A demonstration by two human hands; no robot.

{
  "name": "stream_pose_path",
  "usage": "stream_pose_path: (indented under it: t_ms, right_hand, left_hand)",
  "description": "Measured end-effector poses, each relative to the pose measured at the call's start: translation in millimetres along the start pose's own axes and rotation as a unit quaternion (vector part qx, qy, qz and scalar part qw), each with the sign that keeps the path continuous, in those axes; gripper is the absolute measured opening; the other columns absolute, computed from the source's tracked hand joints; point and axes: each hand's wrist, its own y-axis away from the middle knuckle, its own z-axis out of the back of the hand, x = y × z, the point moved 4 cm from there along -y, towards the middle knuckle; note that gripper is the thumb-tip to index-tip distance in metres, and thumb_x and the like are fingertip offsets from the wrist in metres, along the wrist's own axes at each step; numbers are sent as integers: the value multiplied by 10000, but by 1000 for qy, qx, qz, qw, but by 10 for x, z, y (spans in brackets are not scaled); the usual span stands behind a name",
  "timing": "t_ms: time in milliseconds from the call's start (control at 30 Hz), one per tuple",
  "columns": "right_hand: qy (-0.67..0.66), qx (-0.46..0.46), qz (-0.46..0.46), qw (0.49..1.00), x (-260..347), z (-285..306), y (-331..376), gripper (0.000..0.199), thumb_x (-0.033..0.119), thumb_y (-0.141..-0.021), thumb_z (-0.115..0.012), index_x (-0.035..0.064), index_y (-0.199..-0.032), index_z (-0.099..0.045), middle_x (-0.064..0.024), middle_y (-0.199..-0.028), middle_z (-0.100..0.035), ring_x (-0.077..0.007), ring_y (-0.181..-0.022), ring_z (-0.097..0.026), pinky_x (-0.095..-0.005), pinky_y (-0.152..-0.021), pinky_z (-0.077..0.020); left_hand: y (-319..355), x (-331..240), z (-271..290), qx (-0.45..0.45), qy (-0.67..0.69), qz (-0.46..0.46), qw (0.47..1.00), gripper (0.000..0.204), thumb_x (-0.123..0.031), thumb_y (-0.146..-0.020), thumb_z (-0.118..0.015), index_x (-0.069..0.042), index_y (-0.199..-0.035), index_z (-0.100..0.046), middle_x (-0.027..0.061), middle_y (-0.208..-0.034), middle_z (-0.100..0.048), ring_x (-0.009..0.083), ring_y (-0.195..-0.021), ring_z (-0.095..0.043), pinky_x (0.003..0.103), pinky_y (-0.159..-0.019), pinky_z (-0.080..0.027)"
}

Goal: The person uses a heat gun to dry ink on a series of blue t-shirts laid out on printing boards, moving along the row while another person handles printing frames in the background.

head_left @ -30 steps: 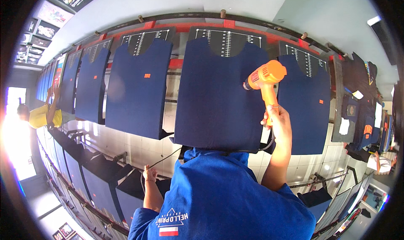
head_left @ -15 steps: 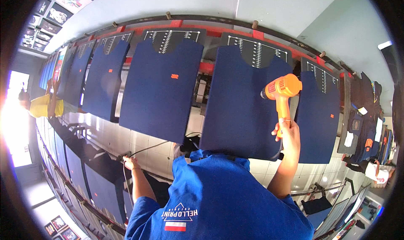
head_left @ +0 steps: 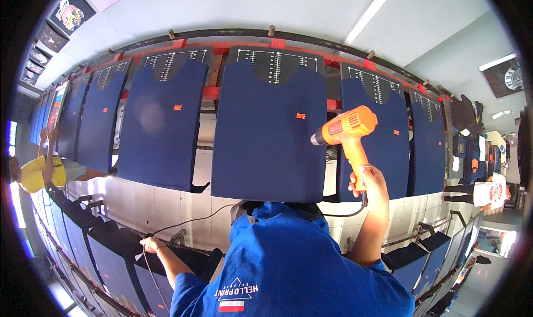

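Note:
An orange heat gun (head_left: 351, 125) is in my right hand (head_left: 371, 185), whose fingers wrap round its handle. Its dark nozzle points left over the right edge of a navy shirt (head_left: 266, 145) stretched on a flat board, near a small orange print (head_left: 300, 116) on the chest. From the handle's base hangs a black cord (head_left: 355, 211). Off to the lower left, my left hand (head_left: 152, 243) is closed on a length of cable (head_left: 189, 223). Another navy shirt (head_left: 383, 156) lies on the board behind and right of the gun.
More boards with navy shirts (head_left: 158, 133) run along a rail (head_left: 222, 33) on both sides. A second row of boards (head_left: 114, 250) stands at the lower left. A person in a yellow top (head_left: 41, 173) works at far left; another person in a white top (head_left: 490, 193) is at right.
The boards have shifted left in view. The heat gun has tilted, its nozzle now lower and further left, and the print it covered shows. My left hand is further left and lower, still gripping cable.

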Motion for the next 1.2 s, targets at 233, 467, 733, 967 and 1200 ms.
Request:
stream_pose_path:
  t_ms: [233,467,733,967,1200]
  right_hand:
    - [53,22,29,998,241,-790,-1,272,306,-933,-586,35,-917,-563,-39,-722,-598,-127,-583,-595,-242,-469,-448]
    - [57,23,83,995,338,-1081,-331,307,334,-926,-600,29,-958,-586,-23,-713,-599,-122,-589,-610,-225,-463,-436]
    - [68,-8,62,996,162,-984,-637,300,336,-922,-614,38,-949,-597,-7,-699,-579,-110,-576,-600,-217,-455,-426]
    - [96,-16,49,994,83,-962,-795,295,334,-916,-626,44,-960,-595,1,-696,-570,-97,-561,-588,-214,-453,-420]
    - [104,-5,49,993,85,-946,-864,286,322,-919,-625,42,-957,-589,4,-694,-573,-88,-559,-590,-206,-456,-425]
  left_hand:
    - [243,28,-787,219,166,45,961,412,-429,-956,-407,-77,-1126,-537,93,-744,-625,195,-592,-587,298,-483,-447]
    - [1325,-326,-1381,256,218,78,939,430,-437,-1009,-316,-76,-1131,-516,92,-934,-669,225,-727,-630,332,-599,-497]
    - [2226,-811,-1478,214,136,-54,966,567,-462,-979,-316,24,-1262,-387,216,-1226,-551,325,-1024,-575,492,-878,-461]
    - [2212,-653,-1662,142,58,-134,979,443,-370,-994,-334,-13,-1255,-309,309,-1257,-443,416,-1063,-543,520,-908,-443]
    - [2233,-657,-1656,132,-51,-201,969,411,-332,-995,-328,8,-1220,-376,311,-1217,-487,433,-1055,-543,515,-902,-446]
